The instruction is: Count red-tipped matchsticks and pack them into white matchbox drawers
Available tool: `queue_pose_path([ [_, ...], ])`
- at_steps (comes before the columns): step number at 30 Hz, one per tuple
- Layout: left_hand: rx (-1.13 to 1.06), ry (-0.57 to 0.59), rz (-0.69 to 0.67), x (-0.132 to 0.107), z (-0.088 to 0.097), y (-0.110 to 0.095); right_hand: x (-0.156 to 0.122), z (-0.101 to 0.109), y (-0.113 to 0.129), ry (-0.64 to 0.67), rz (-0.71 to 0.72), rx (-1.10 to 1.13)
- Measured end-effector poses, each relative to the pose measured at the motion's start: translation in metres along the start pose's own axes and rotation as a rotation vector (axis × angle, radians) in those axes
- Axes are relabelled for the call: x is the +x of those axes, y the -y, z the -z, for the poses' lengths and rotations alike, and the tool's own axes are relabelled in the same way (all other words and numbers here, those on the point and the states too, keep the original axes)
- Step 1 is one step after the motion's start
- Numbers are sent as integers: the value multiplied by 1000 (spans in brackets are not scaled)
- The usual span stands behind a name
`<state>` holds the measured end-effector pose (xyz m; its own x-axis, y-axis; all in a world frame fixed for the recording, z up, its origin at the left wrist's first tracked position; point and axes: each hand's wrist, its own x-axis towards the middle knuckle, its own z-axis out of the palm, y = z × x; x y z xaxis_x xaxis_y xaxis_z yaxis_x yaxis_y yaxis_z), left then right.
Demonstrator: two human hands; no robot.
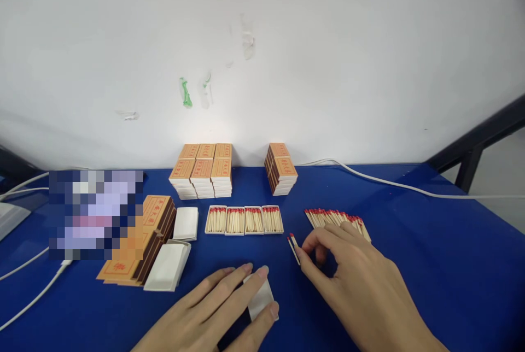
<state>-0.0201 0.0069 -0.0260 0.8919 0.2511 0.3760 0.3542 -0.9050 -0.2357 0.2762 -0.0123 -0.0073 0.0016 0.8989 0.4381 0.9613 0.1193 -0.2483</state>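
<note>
My left hand (221, 305) rests around a white matchbox tray (260, 298), its thumb at the near right edge and fingertips at the far edge. That tray's inside looks bare where it shows. My right hand (353, 275) pinches a couple of red-tipped matches (294, 249) between thumb and forefinger. Its other fingers lie by a row of loose matches (336, 218), partly covering it. Beyond my hands, several trays filled with matches (245, 221) stand side by side, heads pointing away.
White trays (168, 267) lie stacked at left beside orange matchbox sleeves (153, 232). Stacks of closed matchboxes (200, 171) and a smaller stack (283, 169) stand by the wall. A blurred-out device (96, 215) lies far left with white cables (36, 305). Another cable (394, 185) runs along the back right.
</note>
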Motion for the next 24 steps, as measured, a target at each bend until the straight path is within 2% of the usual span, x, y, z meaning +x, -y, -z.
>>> queue_pose_path([
  [24, 14, 18, -26, 1, 0, 1, -3, -10, 5, -44, 17, -79],
])
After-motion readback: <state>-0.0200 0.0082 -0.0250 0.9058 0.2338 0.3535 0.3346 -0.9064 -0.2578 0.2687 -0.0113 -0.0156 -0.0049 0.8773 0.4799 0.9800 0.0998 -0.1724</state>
